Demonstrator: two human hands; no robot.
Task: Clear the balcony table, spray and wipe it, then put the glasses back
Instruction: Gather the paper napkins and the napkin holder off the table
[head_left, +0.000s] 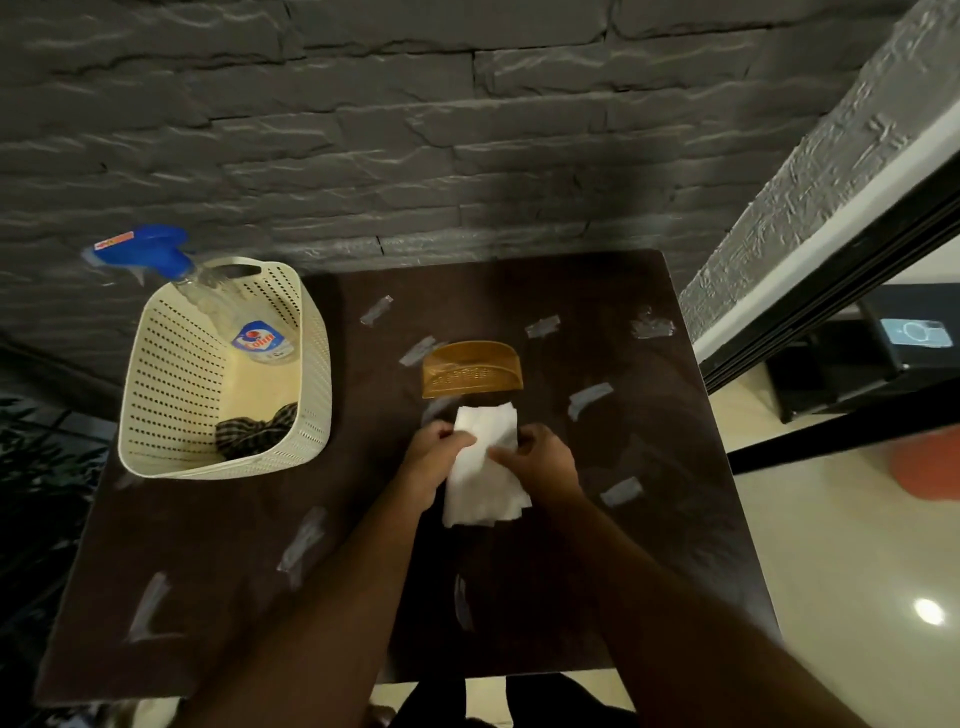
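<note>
A stack of white paper napkins (485, 467) is held over the middle of the dark brown table (218, 561). My left hand (434, 460) grips its left edge and my right hand (540, 462) pinches its right side. Just beyond the napkins stands an amber plastic napkin holder (470, 369), with nothing in it. A cream perforated basket (161, 374) sits at the table's left back corner. It holds a clear spray bottle (249, 332) with a blue trigger head and a dark checked cloth (257, 428). No glasses are in view.
Several strips of clear tape (304, 540) are stuck across the tabletop. A grey stone wall (415, 130) runs right behind the table. A black door frame (831, 312) and a pale tiled floor lie to the right, with an orange object (930, 462) on the floor.
</note>
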